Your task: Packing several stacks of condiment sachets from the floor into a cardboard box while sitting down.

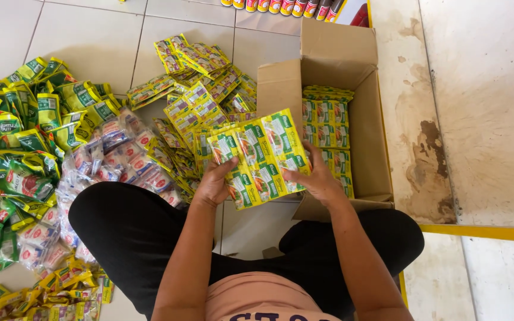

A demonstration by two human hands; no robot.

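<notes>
I sit on a tiled floor with my knees apart. Both hands hold up a sheet of joined yellow-and-green sachets (261,156) in front of me. My left hand (214,185) grips its lower left edge and my right hand (317,178) grips its lower right edge. Just beyond the sheet stands an open cardboard box (367,142) with more of the same sachet strips (327,122) stacked inside it.
A heap of yellow-and-green sachet strips (200,80) lies on the floor behind the held sheet. Clear packets with red marks (108,160) lie by my left knee, green packets (28,128) farther left. Bottles (281,6) line the top edge. A yellow-edged step (483,232) is at right.
</notes>
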